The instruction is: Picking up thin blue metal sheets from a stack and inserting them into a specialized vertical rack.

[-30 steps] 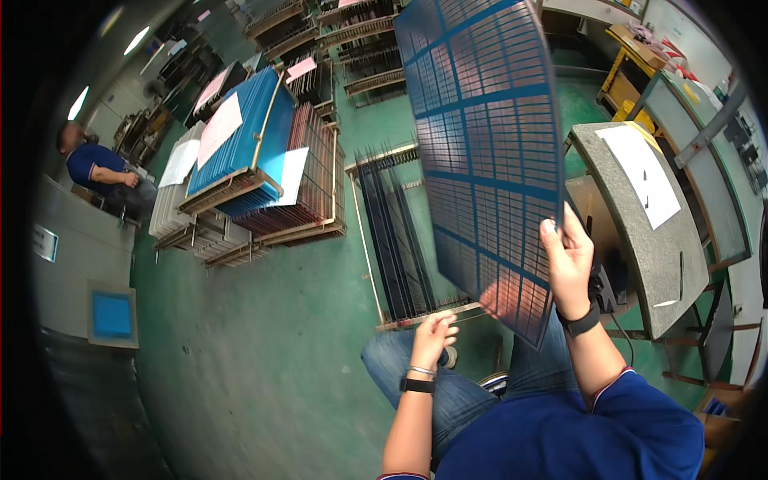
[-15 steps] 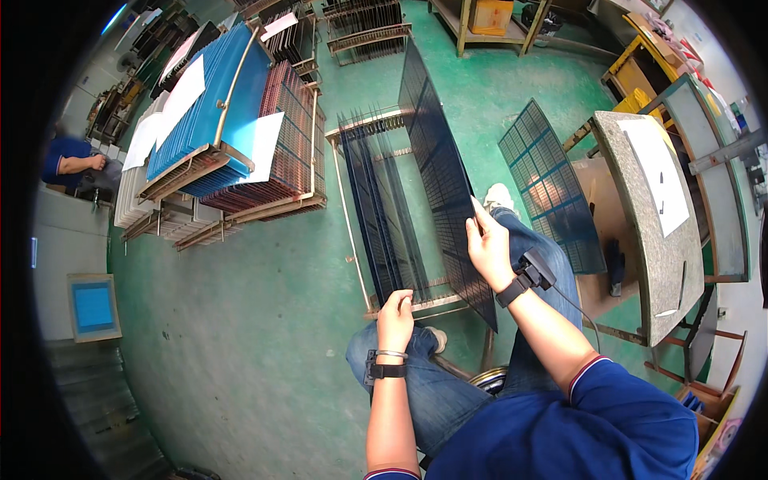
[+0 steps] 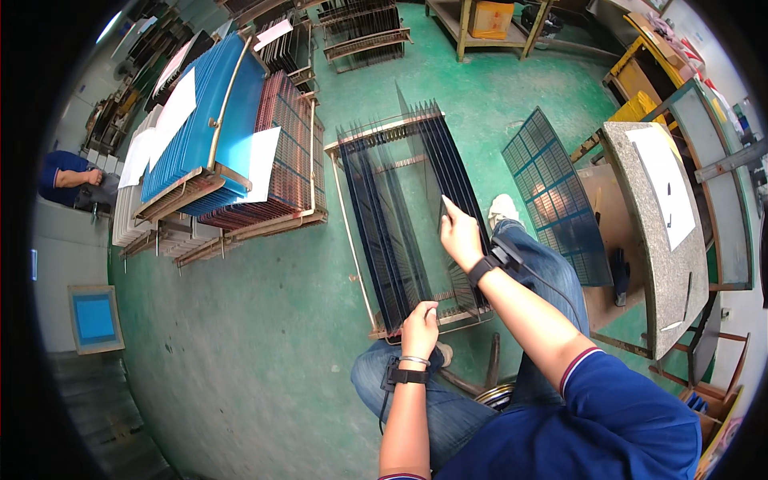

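A low metal rack (image 3: 346,216) stands on the floor before my knees, with several thin dark panels (image 3: 372,232) upright in its slots at the left and more at its right side. My right hand (image 3: 462,236) is closed on the edge of a thin dark panel (image 3: 442,214), seen nearly edge-on over the middle of the rack. At the rack's near end, my left hand (image 3: 420,330) is closed, thumb and fingers together; what lies between them is hidden. A larger gridded panel (image 3: 552,196) leans at the right, beside a stone-topped stand (image 3: 688,264).
At the left, a tall rack holds blue panels (image 3: 240,104) and reddish gridded panels (image 3: 296,120), with white sheets on them. Another person's arm (image 3: 76,178) shows at far left. A framed blue screen (image 3: 94,317) leans at the left wall. My shoe (image 3: 502,210) is beside the rack.
The panel in my right hand has moved left from the rack's right side to over its middle and now shows nearly edge-on. My left hand has shifted slightly right and nearer.
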Motion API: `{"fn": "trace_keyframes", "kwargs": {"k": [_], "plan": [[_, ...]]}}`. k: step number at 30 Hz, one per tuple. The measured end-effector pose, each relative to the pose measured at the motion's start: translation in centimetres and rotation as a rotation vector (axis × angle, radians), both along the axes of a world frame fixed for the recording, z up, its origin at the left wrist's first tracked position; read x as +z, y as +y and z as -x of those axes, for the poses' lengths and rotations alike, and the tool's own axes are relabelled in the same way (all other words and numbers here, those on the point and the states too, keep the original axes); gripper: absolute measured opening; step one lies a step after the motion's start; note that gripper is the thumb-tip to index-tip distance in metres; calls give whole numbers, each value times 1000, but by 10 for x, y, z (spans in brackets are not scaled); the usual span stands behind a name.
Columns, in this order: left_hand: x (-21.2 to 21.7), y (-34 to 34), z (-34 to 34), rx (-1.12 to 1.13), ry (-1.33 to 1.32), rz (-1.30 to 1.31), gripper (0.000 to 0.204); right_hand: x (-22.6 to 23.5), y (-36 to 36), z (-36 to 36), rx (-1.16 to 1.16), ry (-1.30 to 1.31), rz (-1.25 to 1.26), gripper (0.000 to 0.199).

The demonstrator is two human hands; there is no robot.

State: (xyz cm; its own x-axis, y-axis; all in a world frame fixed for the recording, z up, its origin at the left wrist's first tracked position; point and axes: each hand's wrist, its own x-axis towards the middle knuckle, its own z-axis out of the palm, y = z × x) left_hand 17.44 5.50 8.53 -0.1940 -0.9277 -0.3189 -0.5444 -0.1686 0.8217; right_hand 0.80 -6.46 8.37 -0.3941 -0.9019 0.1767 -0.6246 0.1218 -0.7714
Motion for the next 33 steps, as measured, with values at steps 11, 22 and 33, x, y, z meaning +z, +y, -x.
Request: {"fn": "trace_keyframes", "kwargs": {"k": [11,22,33], "plan": [[53,2,24,76,417,-28,20,96,54,36,445,-2042,37,67],[157,31,70,-139,174,775,25,157,101,40,665,-2063,207,89],[179,45,101,-246,-73,771,45,175,120,34,790,-2011,215,105]]}}
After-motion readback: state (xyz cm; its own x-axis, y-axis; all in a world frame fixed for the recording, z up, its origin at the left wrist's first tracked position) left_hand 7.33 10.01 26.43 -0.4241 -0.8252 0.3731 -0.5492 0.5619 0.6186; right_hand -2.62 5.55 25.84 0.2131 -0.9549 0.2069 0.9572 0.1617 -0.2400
